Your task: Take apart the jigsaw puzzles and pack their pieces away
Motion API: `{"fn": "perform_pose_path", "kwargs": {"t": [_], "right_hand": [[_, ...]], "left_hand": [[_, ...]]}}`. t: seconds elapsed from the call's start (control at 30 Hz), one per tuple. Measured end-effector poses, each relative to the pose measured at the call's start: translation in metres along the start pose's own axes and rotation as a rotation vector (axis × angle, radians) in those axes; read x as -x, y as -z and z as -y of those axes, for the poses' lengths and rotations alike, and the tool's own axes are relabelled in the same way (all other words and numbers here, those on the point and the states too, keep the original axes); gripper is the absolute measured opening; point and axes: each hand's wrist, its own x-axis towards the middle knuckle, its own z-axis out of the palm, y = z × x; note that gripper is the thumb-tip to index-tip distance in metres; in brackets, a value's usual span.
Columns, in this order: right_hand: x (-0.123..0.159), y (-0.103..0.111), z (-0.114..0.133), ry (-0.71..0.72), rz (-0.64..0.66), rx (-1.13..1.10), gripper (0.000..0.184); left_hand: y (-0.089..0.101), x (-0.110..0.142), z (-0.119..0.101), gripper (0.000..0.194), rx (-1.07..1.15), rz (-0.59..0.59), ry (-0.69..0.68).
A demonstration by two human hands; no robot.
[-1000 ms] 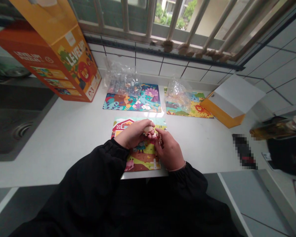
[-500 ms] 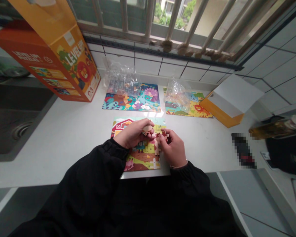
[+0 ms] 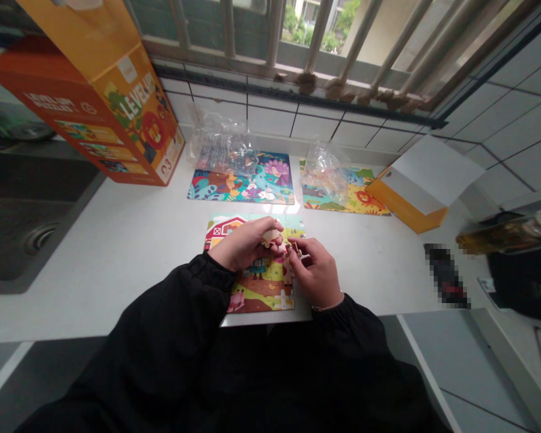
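My left hand [image 3: 247, 242] is closed round pale puzzle pieces [image 3: 271, 236], held above the middle of a farm jigsaw puzzle [image 3: 261, 294]. Just to its right, my right hand [image 3: 316, 270] pinches a puzzle piece [image 3: 299, 251] between thumb and fingers, tilted so that its picture is hard to make out. The farm puzzle shows a red barn, a pink pig and a white fence. Both hands and the left sleeve hide parts of it, so I cannot tell how its covered middle looks.
Behind lie a blue animal puzzle [image 3: 234, 191] and a yellow lion puzzle [image 3: 369, 201], each with a crumpled clear plastic bag [image 3: 225, 144] on it. An orange box [image 3: 130, 120] stands left beside the sink [image 3: 13, 240]. An open yellow box [image 3: 406, 201] and a bottle [image 3: 491, 234] are at right.
My right hand has turned the puzzle piece in its fingers, from face showing to nearly edge-on. My left hand stays in place with its pieces.
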Motion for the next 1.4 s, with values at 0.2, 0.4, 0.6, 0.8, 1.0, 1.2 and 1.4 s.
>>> {"fn": "perform_pose_path", "kwargs": {"t": [0.2, 0.4, 0.6, 0.8, 1.0, 1.2, 1.4], "right_hand": [[0.001, 0.001, 0.005, -0.080, -0.105, 0.049, 0.018], [0.001, 0.000, 0.001, -0.133, -0.138, -0.174, 0.027], [-0.003, 0.002, -0.006, -0.215, -0.256, -0.535, 0.042], [-0.003, 0.002, -0.006, -0.171, -0.210, -0.564, 0.038], [-0.001, 0.003, -0.003, -0.023, -0.183, -0.138, 0.025], [-0.028, 0.012, -0.014, -0.011, -0.148, 0.211, 0.034], [-0.079, 0.009, -0.027, -0.150, 0.032, 0.540, 0.029]], "left_hand": [[-0.002, 0.001, -0.001, 0.017, -0.016, -0.044, 0.020], [-0.004, 0.002, 0.000, 0.019, -0.034, -0.031, 0.014], [-0.018, 0.004, 0.005, 0.043, -0.059, 0.001, 0.007], [-0.026, 0.003, 0.013, 0.062, -0.078, 0.122, 0.072], [-0.031, 0.004, 0.016, 0.046, -0.086, 0.142, -0.009], [-0.025, 0.000, 0.004, 0.036, 0.038, -0.165, -0.132], [-0.015, -0.007, 0.001, 0.019, 0.086, -0.231, -0.047]]}}
